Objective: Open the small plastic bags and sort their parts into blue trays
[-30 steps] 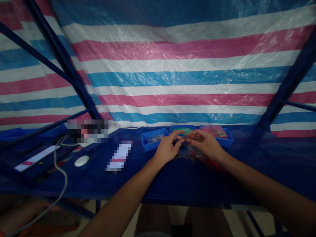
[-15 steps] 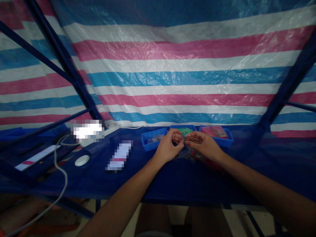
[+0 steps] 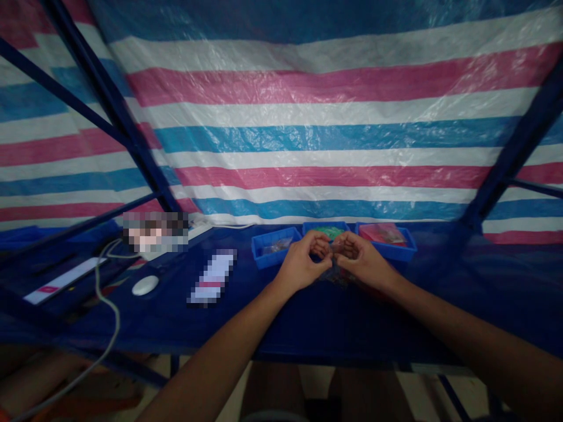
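Note:
My left hand (image 3: 303,262) and my right hand (image 3: 363,259) meet above the dark blue table (image 3: 308,319), fingertips pinched together on a small clear plastic bag (image 3: 334,271) that hangs between them. What the bag holds is too dim to make out. Just behind my hands stand three small blue trays: the left tray (image 3: 275,247) with clear bags, the middle tray (image 3: 328,230) with green pieces, the right tray (image 3: 387,238) with red pieces.
A white mouse (image 3: 145,285) with a grey cable (image 3: 108,310) lies at the left, near a flat white device (image 3: 61,281). A blurred packet (image 3: 212,278) sits left of the trays. A striped tarp (image 3: 308,117) on blue frame bars (image 3: 109,99) closes the back.
My hands have closed in on each other. The fingers, loosely apart a second ago, are now curled and pinched together on the bag.

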Motion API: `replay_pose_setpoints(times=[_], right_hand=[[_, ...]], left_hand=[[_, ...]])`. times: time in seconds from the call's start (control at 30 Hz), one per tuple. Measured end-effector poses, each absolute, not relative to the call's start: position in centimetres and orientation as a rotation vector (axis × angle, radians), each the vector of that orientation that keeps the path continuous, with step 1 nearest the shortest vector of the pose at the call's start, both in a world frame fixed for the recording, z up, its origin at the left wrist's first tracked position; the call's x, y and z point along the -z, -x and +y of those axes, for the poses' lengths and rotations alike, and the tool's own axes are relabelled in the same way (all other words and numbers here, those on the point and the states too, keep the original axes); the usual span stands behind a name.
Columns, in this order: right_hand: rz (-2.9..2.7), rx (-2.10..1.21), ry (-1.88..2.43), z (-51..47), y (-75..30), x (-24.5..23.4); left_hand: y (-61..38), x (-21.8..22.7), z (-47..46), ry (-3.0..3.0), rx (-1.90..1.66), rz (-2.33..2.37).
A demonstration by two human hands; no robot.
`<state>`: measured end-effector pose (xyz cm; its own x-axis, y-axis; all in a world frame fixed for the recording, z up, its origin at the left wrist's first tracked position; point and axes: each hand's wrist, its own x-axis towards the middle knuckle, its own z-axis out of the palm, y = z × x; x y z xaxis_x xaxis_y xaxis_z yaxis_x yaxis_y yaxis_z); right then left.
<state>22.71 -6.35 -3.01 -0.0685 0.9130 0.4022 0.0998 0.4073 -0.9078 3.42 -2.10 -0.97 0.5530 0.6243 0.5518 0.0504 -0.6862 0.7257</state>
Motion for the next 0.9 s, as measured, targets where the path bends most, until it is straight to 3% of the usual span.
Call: replay_pose_setpoints(times=[0.9], right_hand=[[-1.536, -0.856, 0.919, -5.8, -23.7, 2.8]], left_hand=[[-3.5, 1.1, -1.9, -2.044, -1.208, 0.609]])
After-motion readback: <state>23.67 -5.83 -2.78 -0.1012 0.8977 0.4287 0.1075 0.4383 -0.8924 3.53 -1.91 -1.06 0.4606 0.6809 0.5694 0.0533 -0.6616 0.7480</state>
